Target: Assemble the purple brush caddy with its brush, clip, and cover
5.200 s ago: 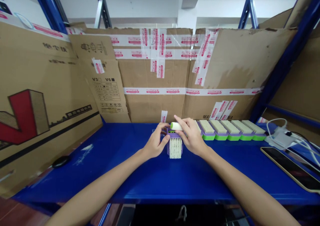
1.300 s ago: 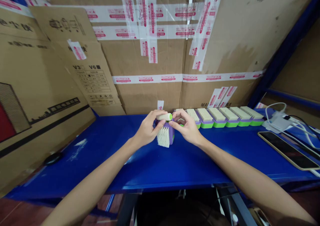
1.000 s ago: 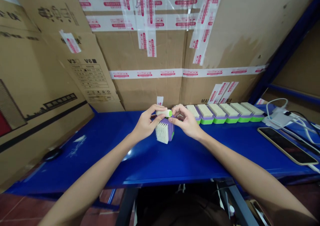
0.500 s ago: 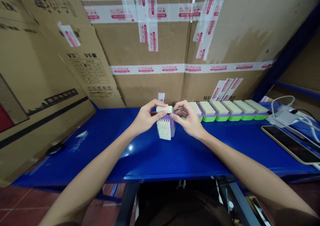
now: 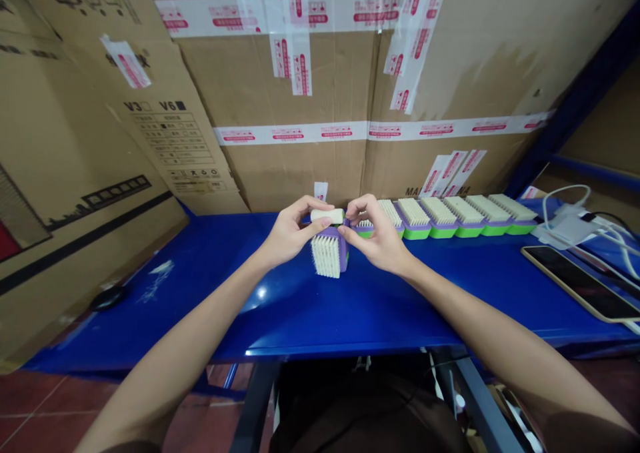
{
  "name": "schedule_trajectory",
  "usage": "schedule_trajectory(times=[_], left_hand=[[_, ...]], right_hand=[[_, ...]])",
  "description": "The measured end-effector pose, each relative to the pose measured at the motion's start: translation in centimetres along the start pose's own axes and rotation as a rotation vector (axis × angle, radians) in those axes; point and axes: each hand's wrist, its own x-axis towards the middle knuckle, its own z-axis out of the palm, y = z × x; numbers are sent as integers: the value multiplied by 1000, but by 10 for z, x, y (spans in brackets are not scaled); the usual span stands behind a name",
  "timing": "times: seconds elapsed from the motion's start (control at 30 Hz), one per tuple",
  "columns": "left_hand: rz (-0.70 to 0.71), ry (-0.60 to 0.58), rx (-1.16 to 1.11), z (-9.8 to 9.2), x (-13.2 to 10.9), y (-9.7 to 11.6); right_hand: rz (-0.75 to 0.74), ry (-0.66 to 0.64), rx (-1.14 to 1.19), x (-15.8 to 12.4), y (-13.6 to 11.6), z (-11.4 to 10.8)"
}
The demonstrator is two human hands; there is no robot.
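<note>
The left hand (image 5: 287,233) is gripping the white piece (image 5: 324,216) just above the brush (image 5: 326,256), whose bristles are facing near. The right hand (image 5: 375,236) is curling its fingers at their right; whether it is gripping, I cannot tell. More brushes (image 5: 441,213) are lining the table's (image 5: 350,319) far right.

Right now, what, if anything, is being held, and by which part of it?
The left grip pinches the white piece along its length. Whether the right grip holds the purple brush below cannot be told.
</note>
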Motion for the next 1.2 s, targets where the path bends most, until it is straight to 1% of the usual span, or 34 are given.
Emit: schedule_trajectory(times=[0.27,0.53,0.67,0.83,1.07,1.2], left_hand=[[-43,-68,-31,-3,2,9],[-83,-97,-91,-5,3,5],[-132,-102,-135,-7,2,1],[-164,-97,-190,-6,2,-1],[-231,-104,-254,-5,2,3],[-269,-113,-282,-3,2,6]], right_hand=[[-122,-82,-181,4,-7,-12],[-230,-135,-272,4,-7,-17],[-217,-144,-264,3,-8,-15],[-216,-123,-235,1,-9,-11],[-262,-104,-242,3,-12,-10],[-259,-112,-234,4,-14,-8]])
